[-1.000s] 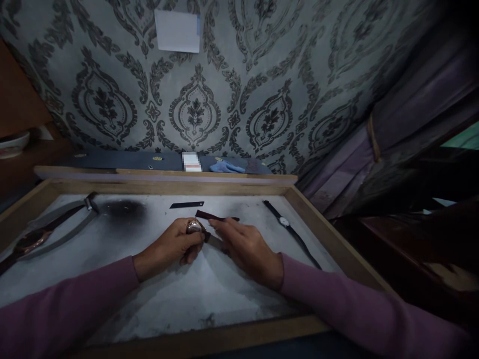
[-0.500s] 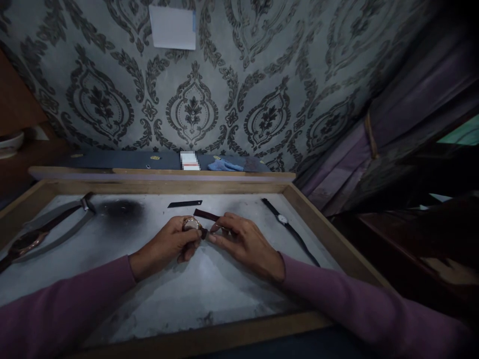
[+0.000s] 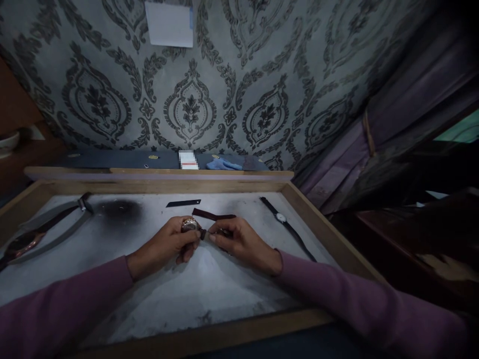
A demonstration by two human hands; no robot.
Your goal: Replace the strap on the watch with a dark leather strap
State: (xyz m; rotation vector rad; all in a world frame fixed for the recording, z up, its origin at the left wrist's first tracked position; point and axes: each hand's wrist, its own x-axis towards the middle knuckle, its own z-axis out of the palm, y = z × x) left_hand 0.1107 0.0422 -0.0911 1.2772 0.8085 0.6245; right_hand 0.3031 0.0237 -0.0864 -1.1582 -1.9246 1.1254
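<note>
Wooden tray (image 3: 299,199) holds black wristwatch (image 3: 283,219), strap piece (image 3: 183,203); hands grip watch case (image 3: 190,225).

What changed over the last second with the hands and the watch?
The right hand, which lay flat on the tray beside the watch case, curled in and pinched the strap end at the case. The left hand kept its grip on the case. The loose strap, black strip and slim watch stayed put.

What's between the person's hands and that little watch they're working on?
Nothing visible. The left hand already grips the watch case, and the right hand pinches the dark strap beside it. The loose strap piece lies just behind, apart.
</note>
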